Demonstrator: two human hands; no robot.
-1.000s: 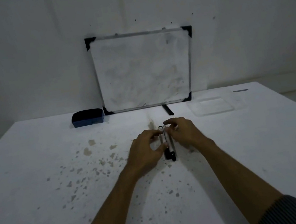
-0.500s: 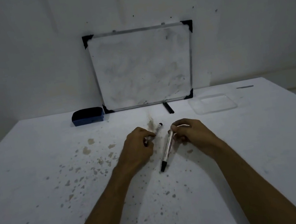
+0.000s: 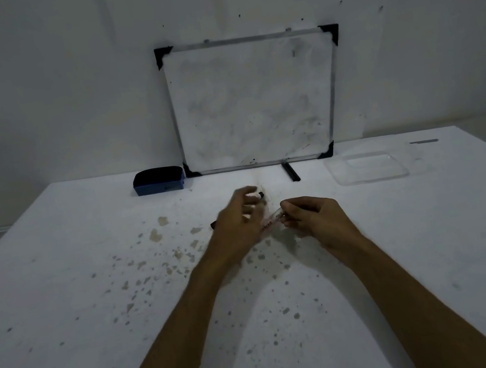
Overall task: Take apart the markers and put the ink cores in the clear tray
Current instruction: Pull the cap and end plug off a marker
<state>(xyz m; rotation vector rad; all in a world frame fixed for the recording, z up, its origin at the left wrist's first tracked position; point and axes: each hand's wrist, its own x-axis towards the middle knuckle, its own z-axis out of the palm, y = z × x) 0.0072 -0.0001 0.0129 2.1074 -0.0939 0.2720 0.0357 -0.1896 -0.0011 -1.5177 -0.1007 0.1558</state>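
Observation:
My left hand [image 3: 236, 221], blurred, is closed around a marker [image 3: 260, 194]; its black tip sticks out past the fingers and a dark end shows at the wrist side. My right hand [image 3: 312, 220] pinches the upper end of a second, pale-barrelled marker [image 3: 272, 221] that slants down to the left and passes behind my left hand. The two hands are close together over the stained white table [image 3: 90, 271]. The clear tray [image 3: 337, 176] lies at the back right, apart from both hands. Whether anything lies in it I cannot tell.
A small whiteboard [image 3: 254, 102] leans on the wall at the back. A dark blue eraser [image 3: 158, 181] lies left of it. A short black stick-like piece [image 3: 290, 171] rests in front of the board. The table's far right edge has a dark strip [image 3: 423, 142].
My left hand has lifted its marker and swung right, over the lower part of the marker in my right hand. The right hand's marker has come up off the table.

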